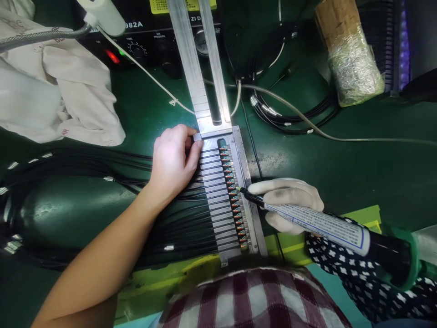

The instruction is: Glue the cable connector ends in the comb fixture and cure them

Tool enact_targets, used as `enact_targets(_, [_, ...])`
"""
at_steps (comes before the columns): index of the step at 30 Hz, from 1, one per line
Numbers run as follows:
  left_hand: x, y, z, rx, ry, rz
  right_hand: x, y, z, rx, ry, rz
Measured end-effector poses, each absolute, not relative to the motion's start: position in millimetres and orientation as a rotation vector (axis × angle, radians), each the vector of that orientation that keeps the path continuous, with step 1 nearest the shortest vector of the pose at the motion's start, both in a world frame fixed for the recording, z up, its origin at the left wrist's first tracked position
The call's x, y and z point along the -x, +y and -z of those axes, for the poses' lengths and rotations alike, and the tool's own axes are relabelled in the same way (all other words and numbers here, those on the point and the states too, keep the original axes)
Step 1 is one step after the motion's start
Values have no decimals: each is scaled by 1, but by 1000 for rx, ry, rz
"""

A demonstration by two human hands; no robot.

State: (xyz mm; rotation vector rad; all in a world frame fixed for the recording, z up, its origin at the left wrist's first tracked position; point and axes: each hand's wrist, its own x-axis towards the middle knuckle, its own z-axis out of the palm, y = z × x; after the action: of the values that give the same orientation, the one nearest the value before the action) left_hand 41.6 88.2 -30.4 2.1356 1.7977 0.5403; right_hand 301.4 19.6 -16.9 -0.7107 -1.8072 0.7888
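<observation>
My right hand (293, 196) in a white glove, seen over the remote feed at 4 o'clock, is closed around a slim white printed tube (327, 228) with blue lines and a black tapered nozzle. The nozzle's tip points to 10 o'clock, at a row of small green-and-copper connector ends (234, 192); whether it touches them, I cannot tell. The row sits in a long silver metal fixture (246, 173) at the centre, its thin black cables (189, 216) running out toward 9. My bare left hand (174, 157), at 9 o'clock, is curled with thumb and forefinger against the fixture's upper left corner; whether it grips or merely rests, I cannot tell. Farther out, a slotted silver metal bar (191, 68) reaches to 12, in front of a black control box (145, 63) with a lit red switch at 11. Crumpled off-white cloth (85, 91) lies at 10, a plastic-wrapped brown block (355, 68) at 2, and maroon-and-white checked fabric (252, 291) fills 6.
</observation>
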Motion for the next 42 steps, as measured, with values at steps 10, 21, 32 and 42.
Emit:
enact_targets(10, [-42, 88, 29, -2150, 1803, -532, -308, 7, 5, 748, -1809, -786])
enact_targets(21, [-43, 88, 27, -2165, 1800, -512, -306, 5, 7, 771, -1866, -799])
enact_targets(32, [-44, 88, 27, -2177, 1814, -506, -305, 8, 8, 730, -1859, -805])
enact_targets(42, [-43, 88, 30, -2169, 1809, -521, -303, 5, 7, 768, -1827, -759])
